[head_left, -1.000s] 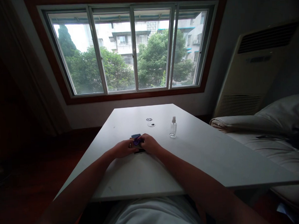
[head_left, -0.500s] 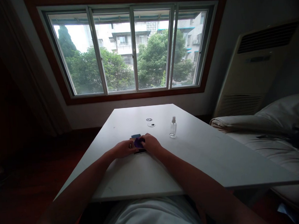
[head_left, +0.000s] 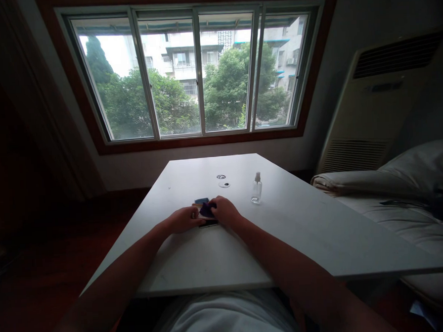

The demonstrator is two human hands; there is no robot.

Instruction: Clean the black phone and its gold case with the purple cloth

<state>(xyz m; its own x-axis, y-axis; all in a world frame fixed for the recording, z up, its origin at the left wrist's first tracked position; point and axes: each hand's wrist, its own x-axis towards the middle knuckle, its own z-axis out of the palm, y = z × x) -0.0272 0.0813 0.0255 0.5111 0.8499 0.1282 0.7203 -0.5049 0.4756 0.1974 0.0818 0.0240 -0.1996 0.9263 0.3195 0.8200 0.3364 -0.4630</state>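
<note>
My right hand (head_left: 226,210) pinches a small dark purple cloth (head_left: 206,210) near the middle of the white table (head_left: 197,271). Facing it, my left hand (head_left: 183,220) is closed on the left edge of a pale flat piece (head_left: 201,216), whose kind I cannot make out. The cloth lies against this piece. Just beyond the fingers is a small bluish rectangular item (head_left: 201,200). A dark, flat, phone-like item (head_left: 208,223) shows below the hands, partly covered by them.
A clear spray bottle (head_left: 256,190) stands upright to the right of my hands. Behind them, the tabletop has a round cable hole (head_left: 221,177) and a loose round cover (head_left: 224,185). A pale sofa (head_left: 412,200) is at the right, beside a floor-standing air conditioner (head_left: 374,98).
My right hand has shifted slightly with the purple cloth, which now looks more bunched, and more of the pale piece shows beneath it. My left hand stays nearly where it was.
</note>
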